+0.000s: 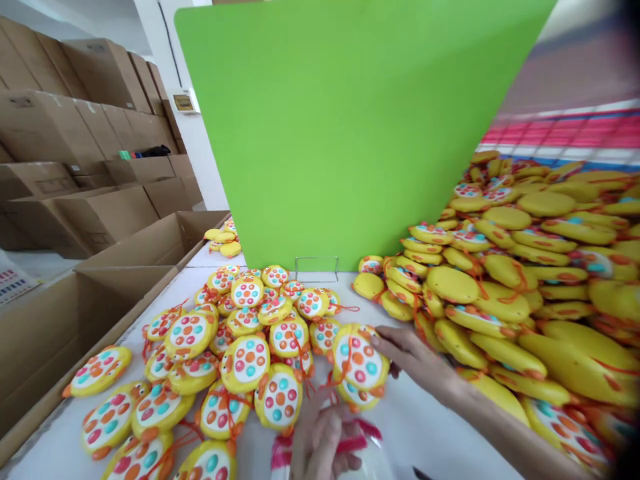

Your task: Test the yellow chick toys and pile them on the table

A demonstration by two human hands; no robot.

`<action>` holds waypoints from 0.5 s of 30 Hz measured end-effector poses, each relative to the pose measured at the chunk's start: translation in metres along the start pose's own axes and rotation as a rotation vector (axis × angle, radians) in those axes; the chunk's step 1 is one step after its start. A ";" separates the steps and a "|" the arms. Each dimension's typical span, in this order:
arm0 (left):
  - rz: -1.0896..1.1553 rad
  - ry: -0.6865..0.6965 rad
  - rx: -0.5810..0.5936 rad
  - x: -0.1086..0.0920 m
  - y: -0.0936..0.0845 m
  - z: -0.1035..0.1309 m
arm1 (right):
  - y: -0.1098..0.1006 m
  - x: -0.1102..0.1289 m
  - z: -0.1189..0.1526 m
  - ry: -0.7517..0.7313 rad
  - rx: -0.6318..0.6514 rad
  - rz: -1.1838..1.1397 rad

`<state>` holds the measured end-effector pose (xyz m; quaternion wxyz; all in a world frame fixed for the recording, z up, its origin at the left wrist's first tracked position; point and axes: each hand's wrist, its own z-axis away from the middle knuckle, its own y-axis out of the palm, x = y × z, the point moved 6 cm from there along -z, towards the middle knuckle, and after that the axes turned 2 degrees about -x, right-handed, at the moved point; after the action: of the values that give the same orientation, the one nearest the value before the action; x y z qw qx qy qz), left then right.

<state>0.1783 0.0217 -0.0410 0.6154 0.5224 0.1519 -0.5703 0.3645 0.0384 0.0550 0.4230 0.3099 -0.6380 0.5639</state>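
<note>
Between thumb and fingers, my right hand (403, 347) holds a round yellow toy (359, 360) with colored dots on a white face and an orange string. Another such toy shows just beneath it. My left hand (325, 440) is at the bottom center, fingers curled and blurred, over a clear plastic bag (367, 460) with a pink edge. Whether its fingers grip the bag is unclear. Several yellow toys (245, 363) lie dotted side up left of my hands.
A large heap of yellow toys (500, 300) fills the right side. A green board (330, 133) stands behind the white table (425, 427). An open cardboard box (45, 333) adjoins the table's left edge, with stacked cartons (50, 127) beyond.
</note>
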 end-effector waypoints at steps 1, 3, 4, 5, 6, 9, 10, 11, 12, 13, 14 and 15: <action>0.012 0.006 -0.001 0.001 0.004 0.001 | 0.006 0.001 0.014 -0.002 0.023 -0.023; 0.003 -0.006 0.002 0.005 0.010 0.007 | 0.016 0.004 0.038 -0.021 0.045 -0.052; -0.007 -0.019 -0.004 0.007 0.012 0.011 | 0.020 0.005 0.048 -0.032 0.048 -0.063; -0.013 -0.030 -0.016 0.008 0.013 0.016 | 0.023 0.006 0.057 -0.038 0.043 -0.075; -0.012 -0.034 -0.030 0.009 0.014 0.021 | 0.025 0.005 0.066 -0.028 0.027 -0.094; 0.017 0.013 -0.018 0.005 0.017 0.035 | 0.030 -0.005 0.091 0.041 -0.008 -0.216; 0.026 0.037 0.002 0.003 0.019 0.040 | 0.032 -0.009 0.101 0.056 -0.023 -0.262; 0.033 0.050 0.016 0.002 0.020 0.044 | 0.035 -0.013 0.110 0.060 -0.035 -0.308; 0.038 0.056 0.021 0.002 0.022 0.049 | 0.038 -0.015 0.119 0.056 -0.047 -0.355; 0.039 0.057 0.020 0.002 0.023 0.055 | 0.042 -0.018 0.128 0.047 -0.062 -0.409; 0.036 0.054 0.018 0.004 0.025 0.060 | 0.046 -0.020 0.136 0.040 -0.081 -0.469; 0.027 0.049 0.027 0.005 0.027 0.065 | 0.049 -0.022 0.144 0.033 -0.096 -0.528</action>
<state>0.1762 -0.0399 -0.0060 0.6120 0.5466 0.1522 -0.5509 0.3039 -0.0964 0.0117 0.5799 0.4359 -0.5543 0.4080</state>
